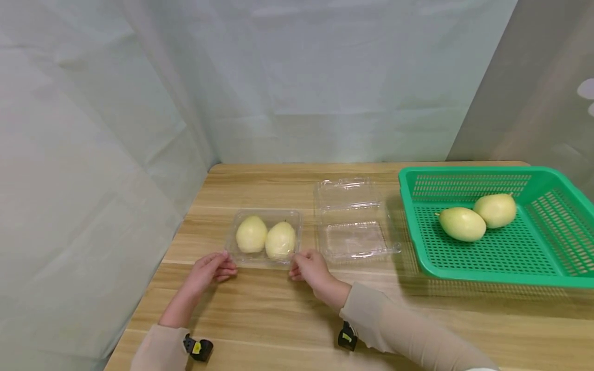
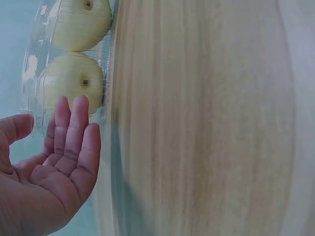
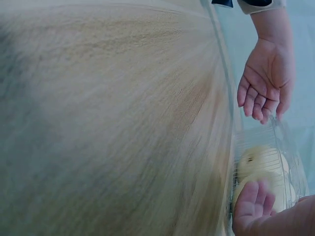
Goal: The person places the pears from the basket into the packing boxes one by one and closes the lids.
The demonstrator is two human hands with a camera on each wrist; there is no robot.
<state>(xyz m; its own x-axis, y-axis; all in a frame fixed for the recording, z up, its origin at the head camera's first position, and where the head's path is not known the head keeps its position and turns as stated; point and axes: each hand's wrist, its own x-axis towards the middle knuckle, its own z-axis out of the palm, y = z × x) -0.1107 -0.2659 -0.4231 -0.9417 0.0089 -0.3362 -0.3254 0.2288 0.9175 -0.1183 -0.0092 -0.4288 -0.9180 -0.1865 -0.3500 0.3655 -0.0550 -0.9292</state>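
Note:
A clear plastic clamshell container stands on the wooden table with its lid down over two pale yellow-green pears. At its near left corner my left hand pinches the plastic rim between thumb and index finger, its other fingers loosely extended. My right hand pinches the near right corner in the same way. In the left wrist view, the thumb is at the upper edge of the container, palm facing the camera. Over in the right wrist view, the right hand's fingers overlap the container's front; its thumb is mostly hidden.
An opened clear clamshell container lies to the right. Farther right, a green plastic basket holds two more pears. The wooden table meets pale sheeting at its back and left.

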